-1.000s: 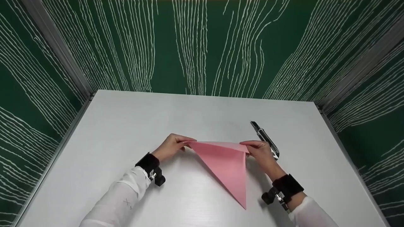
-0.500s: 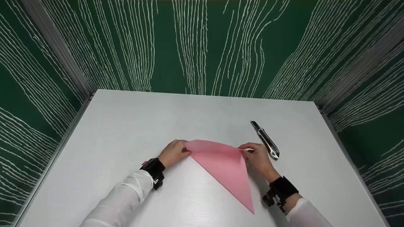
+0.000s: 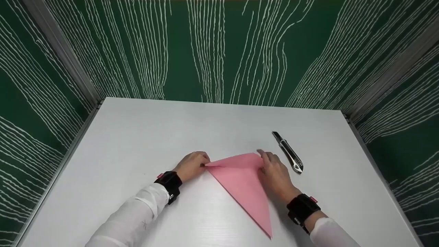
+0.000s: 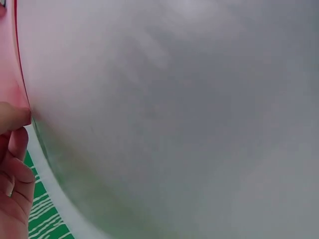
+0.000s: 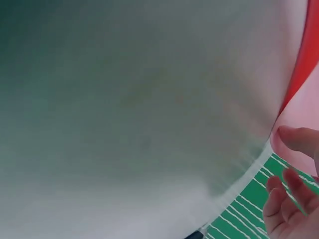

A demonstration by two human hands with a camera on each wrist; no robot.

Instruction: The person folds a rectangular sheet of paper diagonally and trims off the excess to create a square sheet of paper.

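A pink sheet of paper (image 3: pixel 240 185), folded into a triangle, lies in front of me in the head view. Its sharp lower tip points toward the near edge of the table. My left hand (image 3: pixel 192 167) pinches the left corner; in the left wrist view its thumb (image 4: pixel 15 117) lies on the paper with the fingers curled below. At the right corner my right hand (image 3: pixel 276 175) touches the sheet with fingers fairly straight. In the right wrist view the right thumb (image 5: pixel 299 139) rests on the curved paper, apart from the other fingers. The upper edge of the paper is lifted and bowed.
A black and silver utility knife (image 3: pixel 288 152) lies on the white table (image 3: pixel 154 127), just beyond my right hand. Green walls (image 3: pixel 178 51) with white wavy lines surround the table at the back and sides.
The right hand has loosened from its pinch and turned over the right corner. The left hand has shifted slightly down. The paper's tip has moved nearer, and its raised edge now peaks on the right.
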